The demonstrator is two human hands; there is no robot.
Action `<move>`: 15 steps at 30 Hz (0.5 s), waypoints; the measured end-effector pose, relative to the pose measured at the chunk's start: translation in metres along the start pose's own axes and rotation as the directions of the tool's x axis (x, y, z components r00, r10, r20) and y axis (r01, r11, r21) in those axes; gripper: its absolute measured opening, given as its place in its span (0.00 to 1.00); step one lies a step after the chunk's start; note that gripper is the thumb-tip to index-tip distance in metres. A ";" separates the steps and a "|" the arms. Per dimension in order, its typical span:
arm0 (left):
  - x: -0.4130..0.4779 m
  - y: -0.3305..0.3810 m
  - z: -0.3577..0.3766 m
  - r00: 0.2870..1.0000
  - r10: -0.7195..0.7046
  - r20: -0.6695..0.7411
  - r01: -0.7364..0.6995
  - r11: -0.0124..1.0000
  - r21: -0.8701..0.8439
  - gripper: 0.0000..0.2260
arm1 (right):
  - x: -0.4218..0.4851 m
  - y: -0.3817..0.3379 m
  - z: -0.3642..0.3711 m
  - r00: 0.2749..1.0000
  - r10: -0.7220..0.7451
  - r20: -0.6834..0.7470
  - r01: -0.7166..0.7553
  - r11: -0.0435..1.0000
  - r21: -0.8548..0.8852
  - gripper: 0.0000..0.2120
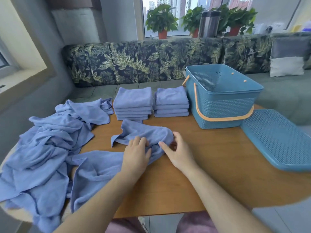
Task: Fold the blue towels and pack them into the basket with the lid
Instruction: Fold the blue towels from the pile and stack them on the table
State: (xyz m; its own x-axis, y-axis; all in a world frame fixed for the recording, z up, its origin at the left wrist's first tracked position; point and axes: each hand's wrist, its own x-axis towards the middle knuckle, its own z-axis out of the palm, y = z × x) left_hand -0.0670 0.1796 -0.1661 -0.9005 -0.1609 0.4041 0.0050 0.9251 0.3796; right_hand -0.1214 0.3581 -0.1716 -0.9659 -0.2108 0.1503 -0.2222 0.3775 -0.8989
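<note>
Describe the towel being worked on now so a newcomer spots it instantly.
On the wooden table, look in front of the two folded stacks, left of the blue basket. The crumpled towel lies there alone, with the left hand and right hand on its near edge.

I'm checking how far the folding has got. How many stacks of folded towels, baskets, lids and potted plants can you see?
Stacks of folded towels: 2
Baskets: 1
Lids: 1
Potted plants: 3
Total: 7
</note>
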 end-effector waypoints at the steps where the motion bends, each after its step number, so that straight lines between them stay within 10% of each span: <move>1: -0.005 0.000 0.003 0.999 0.015 -0.049 -0.015 1.000 0.009 0.09 | 0.000 0.000 0.000 1.000 -0.005 -0.001 0.005 1.000 -0.023 0.18; 5: -0.013 0.007 0.004 0.989 0.093 -0.111 -0.090 0.995 0.035 0.07 | -0.002 -0.004 -0.006 1.000 -0.012 -0.028 0.010 0.998 -0.067 0.05; 15: -0.012 0.002 0.003 0.990 0.129 -0.053 -0.131 0.991 -0.038 0.14 | -0.015 -0.019 -0.018 0.990 0.001 0.144 -0.018 0.993 0.120 0.15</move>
State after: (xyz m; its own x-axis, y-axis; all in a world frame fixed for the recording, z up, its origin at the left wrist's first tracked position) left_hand -0.0572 0.1848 -0.1725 -0.8677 -0.0581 0.4937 0.1396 0.9247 0.3542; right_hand -0.1055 0.3701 -0.1496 -0.9369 -0.3380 0.0891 -0.1872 0.2701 -0.9444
